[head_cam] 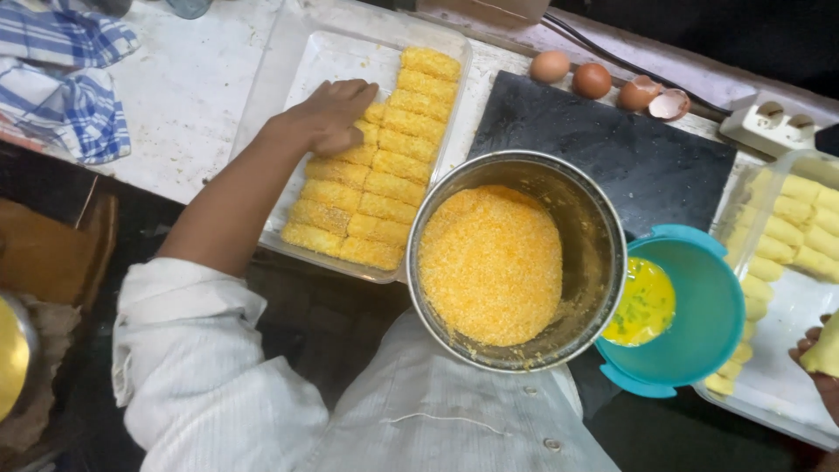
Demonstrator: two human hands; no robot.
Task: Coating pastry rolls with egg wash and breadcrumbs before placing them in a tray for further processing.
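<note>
Pressing down with bent fingers, the left hand touches a breaded roll in the clear tray, upper centre. At the lower right edge, the right hand pinches a pale roll.

The right hand is mostly cut off by the right edge; only fingertips show, gripping a pale roll that is itself cropped. The left hand covers a breaded roll beneath its fingers. A checked cloth runs off the left edge.
</note>
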